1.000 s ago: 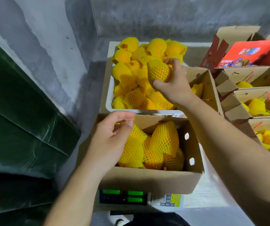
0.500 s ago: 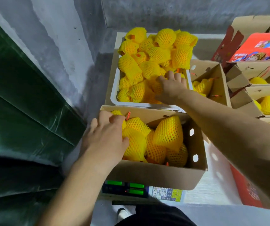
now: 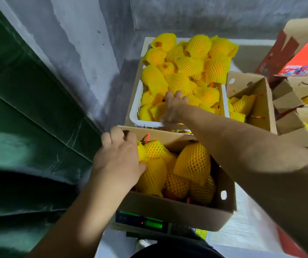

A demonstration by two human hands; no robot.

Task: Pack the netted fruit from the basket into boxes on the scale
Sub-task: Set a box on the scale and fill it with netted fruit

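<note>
Now the right hand (image 3: pixel 173 108), which held a netted fruit a second ago, reaches empty into the basket (image 3: pixel 133 116), fingers spread over the netted fruit (image 3: pixel 179 82) there. The left hand (image 3: pixel 118 159) has dropped into the box (image 3: pixel 168 209) on the scale (image 3: pixel 142 221), pressing the fruit inside; packing continues.

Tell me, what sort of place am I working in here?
Likely a fruit packing room: a white basket heaped with netted fruit, a box being filled on a scale, more part-filled boxes beside bare concrete walls.
</note>
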